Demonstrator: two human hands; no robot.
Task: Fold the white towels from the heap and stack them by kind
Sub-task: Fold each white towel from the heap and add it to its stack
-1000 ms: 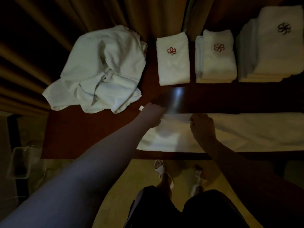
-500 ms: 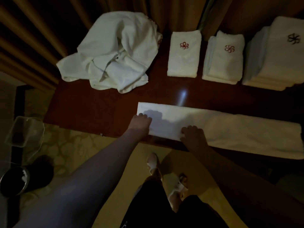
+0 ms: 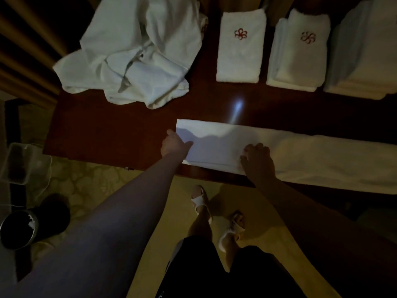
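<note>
Dark wooden table (image 3: 103,130) stood against pleated curtain (image 3: 28,46). Black bin (image 3: 19,229) and clear plastic box (image 3: 23,162) sat on patterned carpet (image 3: 90,186). White slippers (image 3: 200,201) on feet.

White towels (image 3: 290,155); red flower emblems (image 3: 240,34); dark red-brown table (image 3: 111,130).

Dark reddish wooden table (image 3: 111,130): polished, glossy, shows a light glare. Long white folded towel (image 3: 300,155) and crumpled white towel heap (image 3: 133,52): matt terry cloth. Round dark bin (image 3: 19,229) has a shiny metal rim.
</note>
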